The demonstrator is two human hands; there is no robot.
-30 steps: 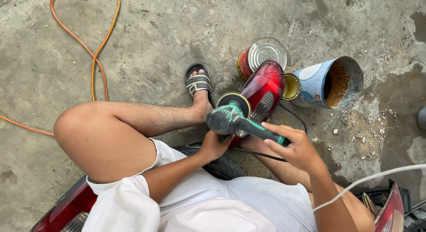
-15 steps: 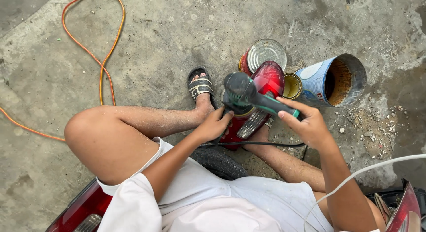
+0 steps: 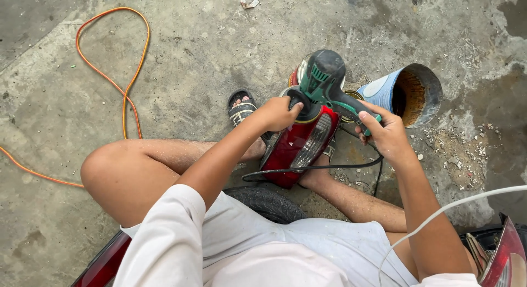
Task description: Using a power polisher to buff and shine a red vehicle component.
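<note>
I sit on a black tyre (image 3: pixel 266 202) on a concrete floor. A red car tail light (image 3: pixel 299 147) stands tilted between my feet. A green and black power polisher (image 3: pixel 321 84) rests with its pad on the light's upper end. My right hand (image 3: pixel 387 133) grips the polisher's rear handle. My left hand (image 3: pixel 280 112) is closed over the polisher's head next to the pad, at the top of the light. The tool's black cord (image 3: pixel 313 167) loops across the lamp's lower part.
A blue tin can (image 3: pixel 409 92) lies on its side with its rusty mouth toward me, right of the polisher. An orange cable (image 3: pixel 112 78) loops at the left. Other red tail lights (image 3: pixel 502 254) lie at the lower right and the lower left (image 3: pixel 104 262). A white cable (image 3: pixel 450 210) crosses my right arm.
The polisher has lifted from lying along the lamp to its upper end, covering the round tin lid behind it. My left hand moved up from under the lamp onto the tool's head.
</note>
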